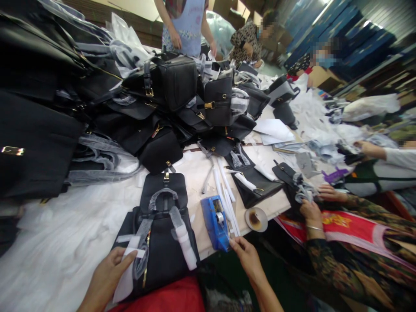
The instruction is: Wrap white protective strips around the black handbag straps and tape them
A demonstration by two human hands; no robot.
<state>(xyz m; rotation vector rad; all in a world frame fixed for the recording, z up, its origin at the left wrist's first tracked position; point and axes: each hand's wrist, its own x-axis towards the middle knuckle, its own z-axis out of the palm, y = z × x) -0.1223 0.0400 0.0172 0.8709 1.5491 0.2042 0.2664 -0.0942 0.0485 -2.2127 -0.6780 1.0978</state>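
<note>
A black backpack (165, 245) lies on the table before me, with its flap and gold clasp toward the far side. Clear film and a white foam wrap (187, 249) cover its right strap. At the left strap, my left hand (108, 271) pinches a white foam sheet (125, 279) that hangs over the bag's near edge. Beside the bag stands a blue tape dispenser (212, 223) with a roll in it. My right hand (247, 255) is at the dispenser's near end, thumb and finger pressed together on the tape there; the tape itself hardly shows.
Black bags (175, 82) are heaped across the back and left. White foam strips (225, 195) and a small round dish (256, 219) lie right of the dispenser. Another bag (256, 182) is beyond them. A co-worker's hands (312, 212) handle a bag at right; other people stand farther back.
</note>
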